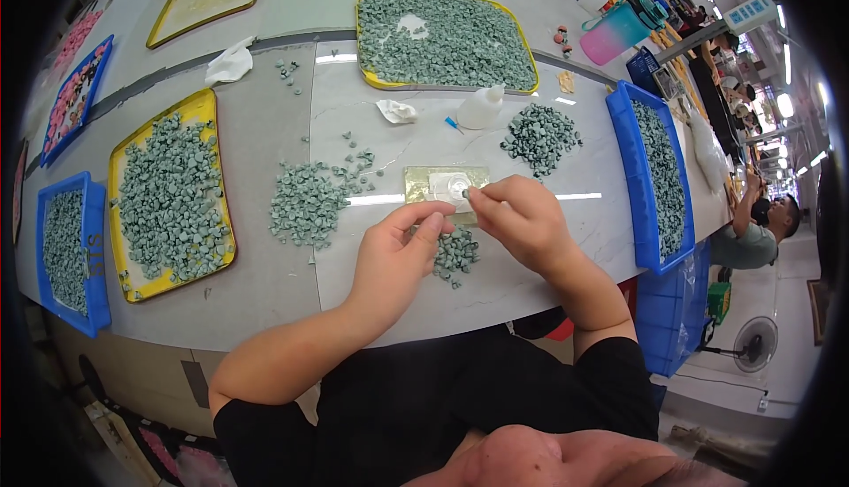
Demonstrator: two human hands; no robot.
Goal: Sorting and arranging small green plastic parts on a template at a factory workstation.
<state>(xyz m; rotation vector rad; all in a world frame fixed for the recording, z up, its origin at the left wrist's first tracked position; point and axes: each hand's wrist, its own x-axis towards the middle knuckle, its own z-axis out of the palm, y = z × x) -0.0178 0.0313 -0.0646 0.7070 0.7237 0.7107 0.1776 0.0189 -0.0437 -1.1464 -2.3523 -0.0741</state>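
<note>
My right hand (526, 220) pinches a small green piece (466, 193) between thumb and fingertips, just over a flat yellowish board (482, 174). On that board sits a whitish patch with a round clear dish or blob (457, 184). My left hand (400, 253) is closed, thumb and index finger together at the board's front edge; whether anything is between them is hidden. Below the fingers lies a small pile of green pieces (457, 255). A larger pile of similar pieces (305, 204) spreads to the left, and a darker green pile (541, 138) lies behind my right hand.
Yellow-rimmed trays of green pieces stand at the back (531, 43) and left (232, 237). Blue bins flank the table at right (630, 177) and left (97, 297). Behind the board are a white squeeze bottle (480, 109) and crumpled tissue (396, 112). A person (747, 244) is far right.
</note>
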